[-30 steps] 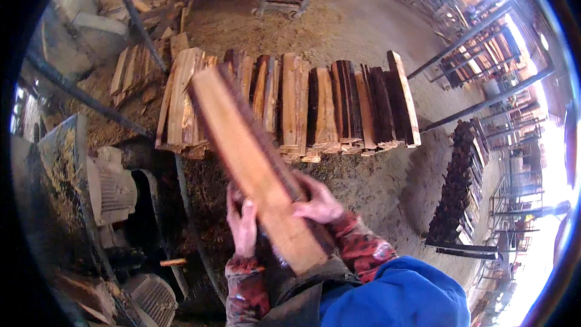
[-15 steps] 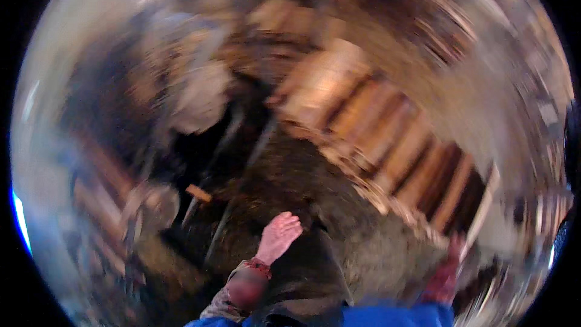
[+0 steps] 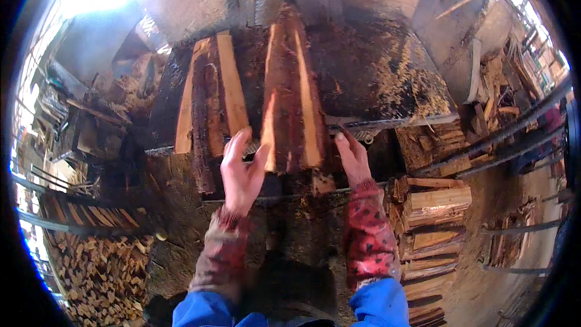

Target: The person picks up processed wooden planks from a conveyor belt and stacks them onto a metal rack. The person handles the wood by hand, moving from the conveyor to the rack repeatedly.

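From my feed, the left hand (image 3: 242,172) spreads wide at the near edge of the dark bench (image 3: 363,72), perhaps touching wood; the right hand (image 3: 354,157) extends loosely there. Across the bench's middle lies a bark-faced board (image 3: 287,109), rough brown, pale orange along both sides.

This is a sawmill or rough wood workshop: bark-edged boards (image 3: 288,103) lie on a dark table (image 3: 354,72) with sawdust (image 3: 411,79) strewn over its right side, planks (image 3: 437,206) are stacked near right, and cut wood (image 3: 100,275) is piled near left.
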A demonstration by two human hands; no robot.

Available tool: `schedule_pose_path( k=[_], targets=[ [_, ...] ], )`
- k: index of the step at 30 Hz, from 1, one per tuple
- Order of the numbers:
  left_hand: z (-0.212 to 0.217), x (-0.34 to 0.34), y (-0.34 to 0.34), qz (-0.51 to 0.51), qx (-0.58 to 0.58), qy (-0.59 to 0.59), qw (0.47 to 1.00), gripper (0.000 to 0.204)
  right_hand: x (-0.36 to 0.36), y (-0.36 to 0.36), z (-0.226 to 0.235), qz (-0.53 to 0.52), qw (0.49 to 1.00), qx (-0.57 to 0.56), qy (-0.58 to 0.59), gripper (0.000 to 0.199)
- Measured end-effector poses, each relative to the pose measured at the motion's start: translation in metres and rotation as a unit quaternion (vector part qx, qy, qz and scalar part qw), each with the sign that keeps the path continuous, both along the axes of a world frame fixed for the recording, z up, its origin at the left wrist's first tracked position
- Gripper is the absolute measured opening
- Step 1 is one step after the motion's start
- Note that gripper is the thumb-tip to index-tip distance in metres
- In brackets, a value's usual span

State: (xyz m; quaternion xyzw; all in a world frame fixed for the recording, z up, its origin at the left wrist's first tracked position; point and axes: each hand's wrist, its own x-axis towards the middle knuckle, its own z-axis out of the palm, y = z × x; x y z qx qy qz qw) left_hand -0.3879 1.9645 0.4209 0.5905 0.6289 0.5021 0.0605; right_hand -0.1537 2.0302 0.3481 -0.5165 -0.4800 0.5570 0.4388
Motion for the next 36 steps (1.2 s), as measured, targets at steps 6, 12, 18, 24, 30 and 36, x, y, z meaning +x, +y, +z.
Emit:
schedule_pose_path(
  k=[6,12,18,24,30,36],
  targets=[
    [-0.018,0.004,0.081,0.010,-0.182,0.089,0.979,0.092,-0.054,0.018,0.034,0.069,0.996,-0.006,-0.055,0.065],
    [-0.018,-0.009,0.084,-0.040,-0.305,-0.101,0.946,0.091,-0.057,0.024,0.031,0.103,0.990,0.058,-0.080,0.069],
    [-0.010,-0.025,0.067,-0.069,-0.317,-0.127,0.937,0.079,-0.066,0.007,0.039,0.067,0.986,0.037,-0.152,0.076],
    [-0.009,-0.044,0.035,-0.008,-0.201,-0.029,0.979,0.068,-0.062,-0.016,0.038,0.052,0.986,0.005,-0.157,0.085],
    [-0.009,-0.105,0.028,-0.048,-0.079,-0.270,0.958,0.060,-0.064,-0.042,0.043,0.025,0.996,-0.014,-0.079,0.078],
    [0.013,-0.094,0.030,-0.088,-0.058,-0.014,0.994,0.044,-0.058,-0.061,0.046,0.023,0.993,-0.061,-0.102,0.081]
  ],
)
